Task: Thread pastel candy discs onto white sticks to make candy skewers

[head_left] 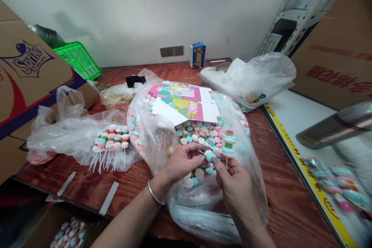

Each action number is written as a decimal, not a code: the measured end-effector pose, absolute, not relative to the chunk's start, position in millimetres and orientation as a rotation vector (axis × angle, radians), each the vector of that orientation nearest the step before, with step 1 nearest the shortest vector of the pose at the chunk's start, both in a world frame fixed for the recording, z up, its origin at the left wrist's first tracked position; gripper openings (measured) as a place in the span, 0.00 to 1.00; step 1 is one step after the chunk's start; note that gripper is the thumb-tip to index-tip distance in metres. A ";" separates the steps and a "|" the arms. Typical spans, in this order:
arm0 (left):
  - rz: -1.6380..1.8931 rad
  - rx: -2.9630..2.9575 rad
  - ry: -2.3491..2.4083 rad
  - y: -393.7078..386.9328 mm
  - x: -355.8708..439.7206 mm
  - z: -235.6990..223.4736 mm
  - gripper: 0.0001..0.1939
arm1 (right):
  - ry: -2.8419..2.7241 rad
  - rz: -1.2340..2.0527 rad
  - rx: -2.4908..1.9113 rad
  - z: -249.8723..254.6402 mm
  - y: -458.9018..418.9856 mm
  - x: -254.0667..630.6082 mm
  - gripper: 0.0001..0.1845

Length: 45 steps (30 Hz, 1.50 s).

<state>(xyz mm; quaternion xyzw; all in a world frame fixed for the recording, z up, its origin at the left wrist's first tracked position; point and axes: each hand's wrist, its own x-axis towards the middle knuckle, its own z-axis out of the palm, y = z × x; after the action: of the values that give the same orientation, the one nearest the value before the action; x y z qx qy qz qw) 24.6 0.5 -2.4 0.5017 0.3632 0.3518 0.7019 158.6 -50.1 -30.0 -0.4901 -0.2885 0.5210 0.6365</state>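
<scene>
My right hand (235, 186) is closed around the white stick of a candy skewer (229, 144), which stands upright with stacked pink, blue, white, green and red pieces. A blue-and-white candy piece (209, 156) sits between my hands; the fingers of my left hand (183, 162) pinch it at its left and my right thumb touches it. Below lies a large open plastic bag (157, 131) full of loose pastel candy pieces (200, 130). On top of the bag rests a flattened, colourful printed carton (186, 102).
Several finished candy skewers (112, 139) lie on plastic at left. A Sprite carton (26, 66), green basket (78, 60), blue box (197, 55) and plastic-lined tray (247, 81) stand around. At right are a metal cylinder (334, 126) and wrapped candies (345, 186). An open box of candies (69, 234) sits lower left.
</scene>
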 end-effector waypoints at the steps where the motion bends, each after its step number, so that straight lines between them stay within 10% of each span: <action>1: 0.782 1.123 0.802 -0.8 25.1 -3.0 0.21 | -0.676 1.176 -1.141 -31.6 -50.0 158.0 0.22; 20: 1.119 1.018 1.087 9.0 22.8 -14.3 0.13 | -1.905 -0.109 -1.666 -35.8 -104.6 172.4 0.24; 45: 1.186 1.398 1.033 3.5 24.7 -19.2 0.15 | -1.641 0.607 -1.753 -27.4 -94.0 152.3 0.22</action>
<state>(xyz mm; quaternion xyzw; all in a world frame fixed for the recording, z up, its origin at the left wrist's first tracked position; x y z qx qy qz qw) 24.7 3.5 -19.2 0.5771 0.4263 0.4895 0.4956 152.3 -94.0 -27.4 -0.6689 -0.6263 0.2316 0.3266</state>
